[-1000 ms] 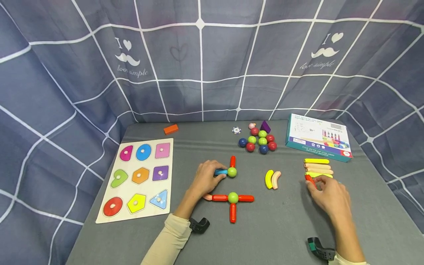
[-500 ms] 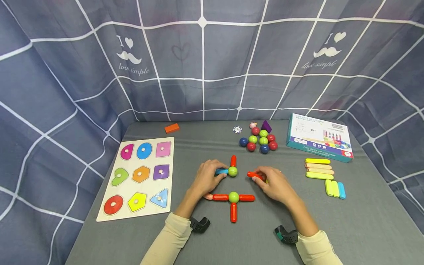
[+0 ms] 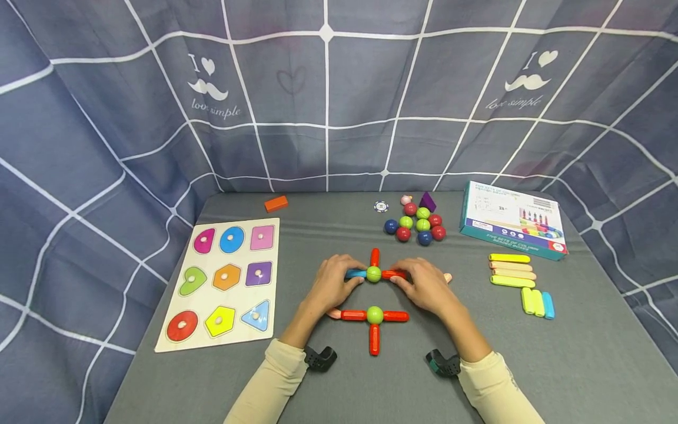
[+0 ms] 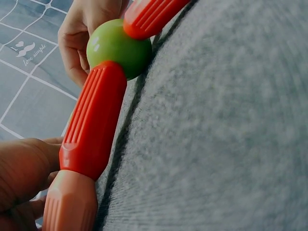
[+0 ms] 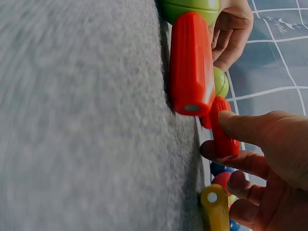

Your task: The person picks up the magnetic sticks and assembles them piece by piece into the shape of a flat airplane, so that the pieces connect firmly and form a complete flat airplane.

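My left hand [image 3: 335, 280] pinches a blue magnetic stick [image 3: 356, 274] that meets a green ball [image 3: 374, 274]. Another red stick [image 3: 375, 257] points away from this ball. On the ball's right side, a red stick [image 5: 222, 125] has its end right at the ball, pinched between thumb and fingers of my right hand [image 3: 426, 284]. Nearer me lies a second green ball [image 3: 375, 315] with red sticks to its left, right and front. A peach curved piece [image 4: 72, 202] extends the left one. A yellow piece [image 5: 216, 207] lies beside my right fingers, mostly hidden in the head view.
Red, green and blue balls [image 3: 422, 225] cluster at the back beside a box [image 3: 514, 218]. Yellow, peach and blue sticks [image 3: 512, 274] lie at the right. A shape puzzle board [image 3: 238, 306] lies left; an orange block [image 3: 276, 204] and poker chip [image 3: 381, 206] are behind.
My right hand has carried the red stick left from the stick pile to the green ball's right side, now covering most of the curved pieces. My left hand has kept its place on the blue stick.
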